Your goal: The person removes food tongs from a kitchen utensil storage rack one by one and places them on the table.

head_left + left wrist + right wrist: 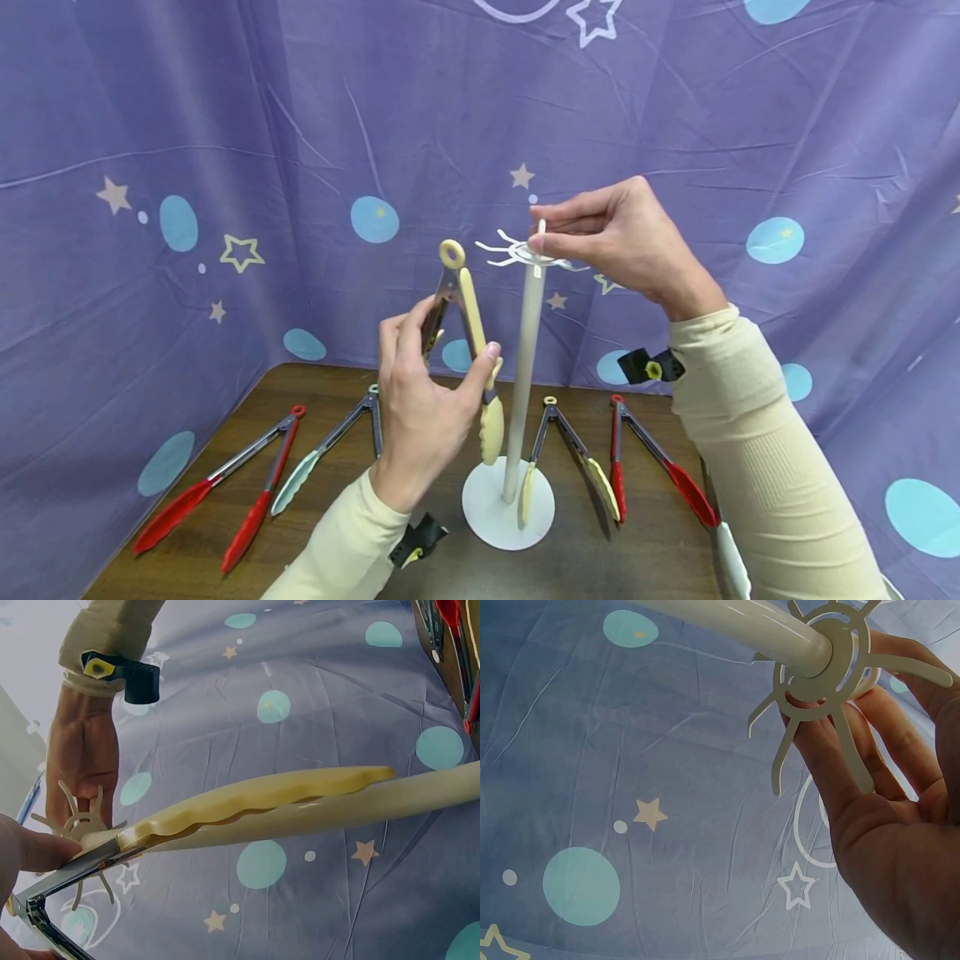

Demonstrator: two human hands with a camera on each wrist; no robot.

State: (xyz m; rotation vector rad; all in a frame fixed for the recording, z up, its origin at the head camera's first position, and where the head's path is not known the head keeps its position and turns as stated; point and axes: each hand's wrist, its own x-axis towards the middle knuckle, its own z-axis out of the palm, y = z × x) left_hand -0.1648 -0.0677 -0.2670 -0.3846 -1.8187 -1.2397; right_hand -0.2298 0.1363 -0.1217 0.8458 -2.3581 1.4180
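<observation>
My left hand [420, 408] grips a pair of yellow-tipped tongs [472, 312] with its ring end up and its arms spread. The tongs hang just left of the pole [527, 358] of a white stand. Several thin hooks fan out from a ring [802, 712] at the stand's top. There my right hand [626, 242] pinches the stand between thumb and fingers. In the left wrist view one scalloped yellow tip [255, 799] overlaps the pole. The right wrist view shows the right fingers [825, 761] behind the hook ring.
On the brown table [337, 542] lie red tongs [253, 525] and mint-tipped tongs [296, 482] at left. Right of the round base [487, 517] are yellow tongs [602, 487], red tongs [690, 493] and a white-tipped tool [731, 558] partly behind the right sleeve. A purple curtain [450, 100] surrounds the table.
</observation>
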